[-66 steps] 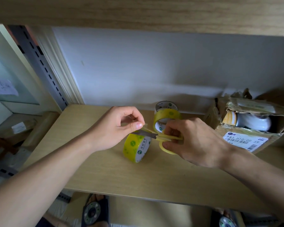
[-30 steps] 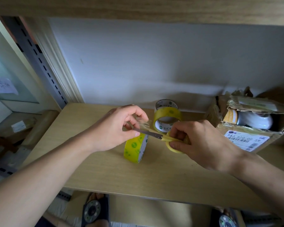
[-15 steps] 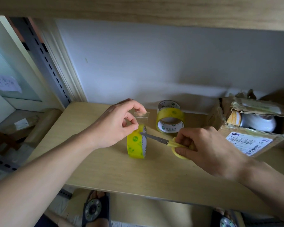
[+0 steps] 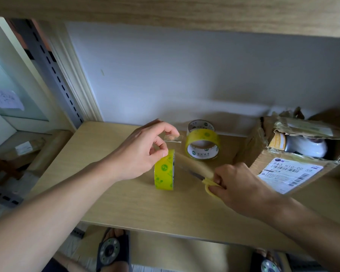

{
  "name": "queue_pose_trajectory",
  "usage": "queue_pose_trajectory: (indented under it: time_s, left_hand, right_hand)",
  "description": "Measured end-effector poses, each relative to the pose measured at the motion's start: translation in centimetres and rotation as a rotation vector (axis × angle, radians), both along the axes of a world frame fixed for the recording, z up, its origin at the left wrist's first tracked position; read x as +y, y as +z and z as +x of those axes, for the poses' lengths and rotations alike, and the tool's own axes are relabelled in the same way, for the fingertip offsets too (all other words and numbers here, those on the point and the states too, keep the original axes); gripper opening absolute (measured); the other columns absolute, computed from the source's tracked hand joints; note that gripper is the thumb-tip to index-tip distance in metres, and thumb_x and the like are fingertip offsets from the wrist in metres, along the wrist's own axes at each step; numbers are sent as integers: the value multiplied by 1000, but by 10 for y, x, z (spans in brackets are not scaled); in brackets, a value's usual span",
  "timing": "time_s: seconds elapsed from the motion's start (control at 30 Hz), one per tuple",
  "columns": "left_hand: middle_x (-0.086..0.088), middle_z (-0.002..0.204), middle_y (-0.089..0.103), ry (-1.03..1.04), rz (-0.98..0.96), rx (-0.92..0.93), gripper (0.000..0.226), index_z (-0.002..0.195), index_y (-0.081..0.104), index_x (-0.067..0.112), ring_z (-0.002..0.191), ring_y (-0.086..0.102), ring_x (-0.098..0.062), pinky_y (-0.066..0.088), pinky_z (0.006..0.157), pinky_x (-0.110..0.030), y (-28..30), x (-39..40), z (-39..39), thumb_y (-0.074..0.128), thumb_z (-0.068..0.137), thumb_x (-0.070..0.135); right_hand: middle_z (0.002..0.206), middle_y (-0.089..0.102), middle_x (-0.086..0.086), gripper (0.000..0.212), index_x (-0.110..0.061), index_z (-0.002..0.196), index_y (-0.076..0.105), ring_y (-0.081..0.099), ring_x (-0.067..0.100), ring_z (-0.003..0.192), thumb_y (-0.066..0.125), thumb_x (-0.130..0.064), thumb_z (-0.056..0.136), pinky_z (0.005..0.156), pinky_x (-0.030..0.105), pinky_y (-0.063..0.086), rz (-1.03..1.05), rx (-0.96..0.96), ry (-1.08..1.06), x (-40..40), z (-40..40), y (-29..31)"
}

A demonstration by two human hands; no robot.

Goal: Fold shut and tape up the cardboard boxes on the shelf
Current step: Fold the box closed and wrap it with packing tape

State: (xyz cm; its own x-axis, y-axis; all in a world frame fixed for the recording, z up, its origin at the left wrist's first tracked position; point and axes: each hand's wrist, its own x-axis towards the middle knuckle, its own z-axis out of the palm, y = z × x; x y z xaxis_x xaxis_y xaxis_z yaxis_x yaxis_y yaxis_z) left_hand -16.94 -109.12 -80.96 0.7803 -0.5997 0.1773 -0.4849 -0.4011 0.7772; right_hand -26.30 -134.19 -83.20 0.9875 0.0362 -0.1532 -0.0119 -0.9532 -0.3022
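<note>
My left hand [image 4: 139, 152] pinches a short cut tape strip [image 4: 173, 138] above the upright tape roll [image 4: 164, 169]. My right hand [image 4: 238, 185] grips the scissors [image 4: 206, 180]. The cardboard box [image 4: 294, 156] at right stands open and untaped; I judge sealing not begun.

Box label [image 4: 289, 173]: "863 H10-00 59"; tape rolls [image 4: 164, 167]: "HY" logo
</note>
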Motion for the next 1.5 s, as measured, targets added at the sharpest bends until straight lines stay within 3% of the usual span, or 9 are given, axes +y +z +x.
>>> queue_pose_trajectory:
  time_s: [0.27, 0.53, 0.67, 0.77, 0.83, 0.9, 1.03, 1.37, 1.5]
  left_hand:
    - [15, 122, 55, -19, 8, -25, 42, 120, 59, 28, 93, 68, -16, 49, 66, -21, -1, -4, 0, 66, 93, -3]
    - [16, 123, 56, -25, -9, -5, 44, 119, 57, 31, 96, 68, -15, 58, 74, -36, -1, -3, -3, 66, 93, -3]
    - [14, 130, 52, -27, -16, 4, 51, 122, 55, 37, 97, 69, -15, 59, 77, -41, 0, -3, -3, 66, 93, -3]
    - [16, 133, 52, -32, -27, 17, 55, 122, 55, 40, 97, 69, -16, 59, 76, -44, 0, -3, -4, 67, 92, -4]
    - [15, 134, 52, -35, -33, 21, 56, 122, 55, 40, 96, 69, -17, 59, 76, -46, 0, -3, -3, 67, 91, -5]
    - [14, 133, 53, -35, -38, 22, 57, 122, 56, 39, 95, 69, -18, 58, 76, -48, -1, -4, -3, 68, 90, -6]
    - [12, 127, 54, -28, -31, -4, 58, 122, 57, 39, 93, 69, -18, 57, 79, -48, -1, -6, -3, 71, 88, -6]
    - [2, 129, 52, -45, -48, 5, 57, 120, 58, 37, 90, 70, -20, 57, 71, -44, 0, -9, -3, 69, 88, -9]
    - [2, 128, 50, -25, -28, -11, 56, 121, 59, 36, 91, 70, -18, 58, 75, -46, 0, -8, 1, 69, 89, -9]
  right_hand:
    - [79, 56, 2, 29, -21, 78, 52, 55, 25, 69, 60, -40, 99, 65, 38, 53, -76, 30, -1, 13, 12, -21]
    - [88, 61, 2, 30, -14, 84, 58, 61, 25, 77, 63, -40, 98, 67, 35, 51, -154, 7, 27, 19, 23, -23]
    - [85, 64, 3, 20, -14, 88, 61, 64, 26, 76, 66, -32, 95, 71, 42, 57, -49, -56, 25, 16, 25, -27]
    - [75, 66, -3, 12, -15, 88, 65, 63, 15, 68, 65, -24, 96, 66, 30, 53, 93, -273, 78, 20, 25, -20]
    - [67, 64, -9, 9, -19, 90, 68, 62, 6, 59, 63, -22, 97, 60, 17, 48, 316, -372, 6, 28, 23, -5]
    - [71, 68, -6, 9, -23, 96, 68, 66, 11, 54, 59, -23, 99, 62, 25, 55, 683, -300, -112, 37, 22, 11]
    - [97, 72, 0, 20, -25, 112, 64, 73, 20, 85, 67, -37, 96, 67, 33, 59, 1138, -156, -211, 52, 24, 24]
    - [80, 71, 5, 26, -17, 109, 61, 66, 14, 72, 72, -2, 91, 73, 34, 59, 1204, -163, -318, 63, 43, 24]
    - [78, 72, 7, 23, -17, 104, 64, 63, 16, 69, 74, -4, 89, 75, 50, 59, 1144, -154, -289, 58, 44, 23]
